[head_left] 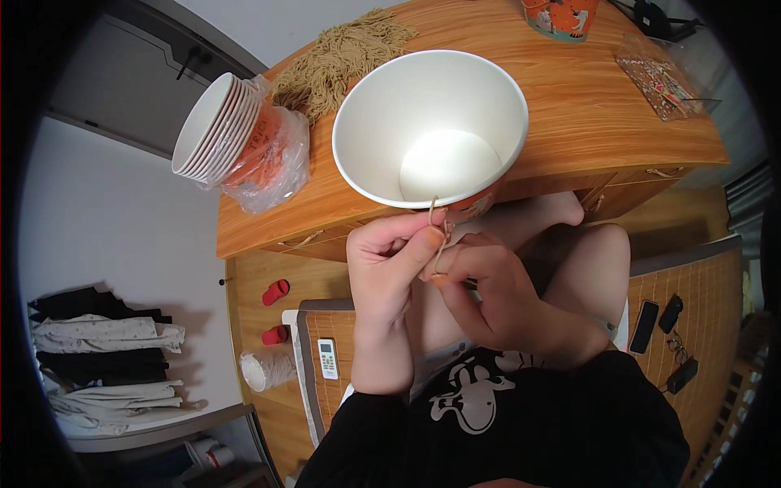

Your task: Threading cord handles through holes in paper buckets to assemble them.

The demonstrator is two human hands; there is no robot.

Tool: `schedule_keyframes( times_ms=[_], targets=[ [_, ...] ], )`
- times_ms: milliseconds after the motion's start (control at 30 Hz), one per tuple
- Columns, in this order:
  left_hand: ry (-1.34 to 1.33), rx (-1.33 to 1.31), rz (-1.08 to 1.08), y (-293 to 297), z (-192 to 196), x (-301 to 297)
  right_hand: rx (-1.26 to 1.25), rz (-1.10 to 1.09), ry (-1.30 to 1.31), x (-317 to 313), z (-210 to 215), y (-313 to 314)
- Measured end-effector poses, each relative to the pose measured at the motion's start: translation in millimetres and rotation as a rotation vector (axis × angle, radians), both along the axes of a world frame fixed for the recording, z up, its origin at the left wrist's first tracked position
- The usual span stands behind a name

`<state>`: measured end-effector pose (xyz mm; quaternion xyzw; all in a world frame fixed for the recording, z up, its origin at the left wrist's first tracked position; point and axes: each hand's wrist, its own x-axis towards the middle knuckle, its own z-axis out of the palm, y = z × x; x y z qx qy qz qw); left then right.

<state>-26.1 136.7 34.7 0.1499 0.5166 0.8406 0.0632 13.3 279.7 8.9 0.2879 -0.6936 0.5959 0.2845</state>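
A large paper bucket [431, 122], white inside with an orange printed outer wall, tilts its mouth toward me at the table's near edge. A thin tan cord [433, 208] comes up at its near rim and runs down between my hands. My left hand [389, 256] pinches the cord between thumb and forefinger, just below the rim. Close beside it on the right, my right hand [490, 285] has its fingers curled and grips a lower part of the same cord. How the cord meets the bucket wall is partly hidden by my fingers.
On the wooden table [594, 134] lie a heap of tan cords [350, 53], a plastic-wrapped stack of paper buckets [244, 142], an orange printed bucket [561, 18] and a clear bag of colourful pieces [663, 81]. A remote [327, 359] and a phone [643, 327] rest on the mat beside me.
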Motion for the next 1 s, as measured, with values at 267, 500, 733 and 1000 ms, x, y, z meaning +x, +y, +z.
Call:
schedule_keyframes(
  times_ms=[267,500,733,1000],
  targets=[
    [-0.027,0.11,-0.092,-0.3,4.0,1.4,0.111,-0.168,0.0,-3.8,-2.5,2.6],
    [0.052,0.08,-0.088,0.7,-1.0,-0.6,0.113,-0.535,0.215,-13.4,13.6,11.3],
    [0.029,-0.01,0.013,1.5,0.4,3.8,0.139,-0.488,0.173,-17.2,18.2,18.2],
    [0.137,-0.067,-0.048,3.6,-1.2,4.9,-0.143,-0.15,-0.099,-14.8,12.6,20.2]
  ],
)
